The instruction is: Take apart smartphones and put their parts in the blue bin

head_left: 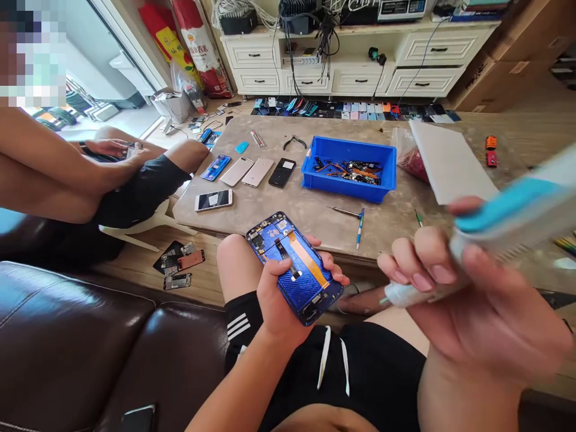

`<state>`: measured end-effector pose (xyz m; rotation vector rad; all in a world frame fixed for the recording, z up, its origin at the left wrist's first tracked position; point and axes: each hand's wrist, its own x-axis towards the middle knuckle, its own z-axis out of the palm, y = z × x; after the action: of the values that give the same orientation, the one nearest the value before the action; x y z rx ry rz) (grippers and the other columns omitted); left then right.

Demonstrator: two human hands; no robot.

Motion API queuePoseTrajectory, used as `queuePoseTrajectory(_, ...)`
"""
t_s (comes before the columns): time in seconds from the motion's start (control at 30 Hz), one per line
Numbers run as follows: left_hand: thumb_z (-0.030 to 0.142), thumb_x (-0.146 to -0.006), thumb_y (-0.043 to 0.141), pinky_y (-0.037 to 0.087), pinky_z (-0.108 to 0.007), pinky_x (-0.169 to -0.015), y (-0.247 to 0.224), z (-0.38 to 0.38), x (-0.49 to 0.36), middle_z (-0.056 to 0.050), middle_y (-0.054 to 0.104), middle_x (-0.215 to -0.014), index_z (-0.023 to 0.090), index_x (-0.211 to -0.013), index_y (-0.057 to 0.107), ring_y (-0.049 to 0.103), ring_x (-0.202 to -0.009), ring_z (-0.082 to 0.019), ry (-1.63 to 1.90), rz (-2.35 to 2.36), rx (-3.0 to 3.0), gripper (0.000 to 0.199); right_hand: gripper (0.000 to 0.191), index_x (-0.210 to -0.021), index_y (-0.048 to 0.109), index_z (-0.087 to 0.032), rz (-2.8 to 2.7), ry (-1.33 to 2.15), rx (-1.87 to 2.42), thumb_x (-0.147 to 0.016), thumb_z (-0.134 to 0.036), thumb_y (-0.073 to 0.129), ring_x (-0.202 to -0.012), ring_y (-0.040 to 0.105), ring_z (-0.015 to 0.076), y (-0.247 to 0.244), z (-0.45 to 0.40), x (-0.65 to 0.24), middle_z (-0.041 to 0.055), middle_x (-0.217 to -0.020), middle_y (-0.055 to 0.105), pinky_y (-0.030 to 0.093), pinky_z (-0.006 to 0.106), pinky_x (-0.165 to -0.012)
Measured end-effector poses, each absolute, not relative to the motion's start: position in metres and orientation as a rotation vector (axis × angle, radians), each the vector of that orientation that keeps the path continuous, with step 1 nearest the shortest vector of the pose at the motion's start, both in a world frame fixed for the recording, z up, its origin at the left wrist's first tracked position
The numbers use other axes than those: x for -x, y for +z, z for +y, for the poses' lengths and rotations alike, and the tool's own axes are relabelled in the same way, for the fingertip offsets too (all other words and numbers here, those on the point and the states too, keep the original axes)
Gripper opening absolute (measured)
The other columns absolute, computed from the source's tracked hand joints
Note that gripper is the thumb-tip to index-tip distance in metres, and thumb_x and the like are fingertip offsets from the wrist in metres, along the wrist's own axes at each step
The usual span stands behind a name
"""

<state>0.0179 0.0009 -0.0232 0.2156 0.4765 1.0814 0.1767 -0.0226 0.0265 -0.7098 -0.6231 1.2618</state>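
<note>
My left hand (278, 303) grips an opened smartphone (294, 268) from below, its blue inner back facing up. An orange flex cable (310, 261) runs diagonally across the phone's exposed interior. Close to the camera, my right hand (472, 306) holds a white and turquoise tube (517, 210), possibly adhesive, though motion blur hides any label. The tube's white end (407, 294) points toward the phone, with a gap between them. Both hands are over my lap, in front of the table edge.
A stone-topped table (288, 219) holds several phones, pliers, a screwdriver and a blue bin (348, 187) of parts. A seated co-worker's hand (108, 148) is at the left. Phone parts lie on the floor (177, 264), and a dark leather sofa (72, 336) fills the lower left.
</note>
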Motion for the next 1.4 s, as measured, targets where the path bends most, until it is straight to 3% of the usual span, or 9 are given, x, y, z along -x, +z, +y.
queuePoseTrajectory(0.17, 0.036, -0.082, 0.051, 0.051, -0.038, -0.079, -0.019, -0.004, -0.015, -0.009, 0.062, -0.083, 0.014, -0.103, 0.065, 0.061, -0.077, -0.023, 1.096, 0.426, -0.221, 0.033, 0.025, -0.101, 0.061, -0.031, -0.621, 1.162, 0.623, -0.085, -0.017, 0.073, -0.039, 0.033, 0.0049, 0.038, -0.033, -0.138, -0.0089, -0.061, 0.058, 0.039, 0.023, -0.047)
queuePoseTrajectory(0.43, 0.033, -0.083, 0.050, 0.049, -0.032, -0.073, -0.014, -0.012, -0.016, -0.009, 0.060, -0.081, 0.015, -0.101, 0.063, 0.060, -0.072, -0.021, 1.064, 0.505, -0.140, 0.029, 0.010, -0.096, 0.055, -0.030, -0.564, 0.927, 0.745, -0.096, -0.024, 0.063, -0.038, 0.021, 0.0059, 0.037, -0.033, -0.116, -0.0120, -0.052, 0.035, 0.034, 0.020, -0.044)
queuePoseTrajectory(0.8, 0.033, -0.081, 0.050, 0.049, -0.031, -0.069, -0.010, -0.015, -0.019, -0.008, 0.061, -0.079, 0.015, -0.099, 0.063, 0.059, -0.069, -0.021, 1.077, 0.528, -0.156, 0.029, 0.020, -0.098, 0.057, -0.027, -0.497, 0.887, 0.734, -0.101, -0.013, 0.043, -0.040, 0.020, 0.0070, 0.029, -0.034, -0.111, -0.0095, -0.054, 0.033, 0.033, 0.020, -0.045)
queuePoseTrajectory(1.07, 0.033, -0.081, 0.050, 0.048, -0.030, -0.069, -0.010, -0.016, -0.020, -0.008, 0.061, -0.080, 0.015, -0.100, 0.063, 0.059, -0.069, -0.020, 1.088, 0.533, -0.168, 0.029, 0.014, -0.097, 0.057, -0.028, -0.487, 0.908, 0.747, -0.098, -0.015, 0.053, -0.041, 0.022, 0.0070, 0.028, -0.033, -0.111, -0.0103, -0.053, 0.034, 0.035, 0.019, -0.045)
queuePoseTrajectory(1.27, 0.031, -0.082, 0.051, 0.049, -0.029, -0.070, -0.011, -0.017, -0.022, -0.007, 0.062, -0.080, 0.015, -0.098, 0.065, 0.060, -0.070, -0.018, 1.122, 0.528, -0.156, 0.026, 0.020, -0.098, 0.055, -0.027, -0.468, 0.926, 0.735, -0.101, -0.012, 0.043, -0.041, 0.021, 0.0072, 0.027, -0.032, -0.109, -0.0100, -0.054, 0.035, 0.034, 0.018, -0.045)
queuePoseTrajectory(1.4, 0.030, -0.081, 0.051, 0.050, -0.029, -0.068, -0.010, -0.018, -0.023, -0.006, 0.062, -0.080, 0.015, -0.097, 0.066, 0.059, -0.070, -0.018, 1.128, 0.549, -0.149, 0.026, 0.015, -0.097, 0.055, -0.028, -0.487, 0.916, 0.760, -0.098, -0.013, 0.049, -0.040, 0.020, 0.0071, 0.028, -0.033, -0.108, -0.0106, -0.053, 0.035, 0.034, 0.019, -0.045)
